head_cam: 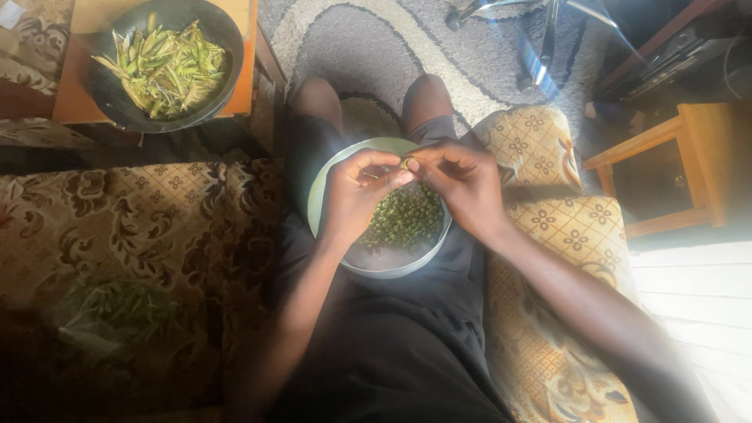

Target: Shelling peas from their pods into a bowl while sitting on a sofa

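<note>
Patterned sofa [141, 227], bag of pods [117, 313], wooden stool [78, 94] bearing dark bowl [227, 39]

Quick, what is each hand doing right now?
Left hand: closed, pinching a small green pea pod.
Right hand: closed, pinching the same pod over the round metal bowl.

Single head cam, you're looking steeply down at your lap from close, sofa [157, 235] left, rug [407, 39] at frame top.

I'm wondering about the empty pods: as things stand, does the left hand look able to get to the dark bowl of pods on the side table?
Probably yes. The dark bowl sits on the person's left with open space between, but the left hand is pinching a pod with the right hand and must let go first.
</note>
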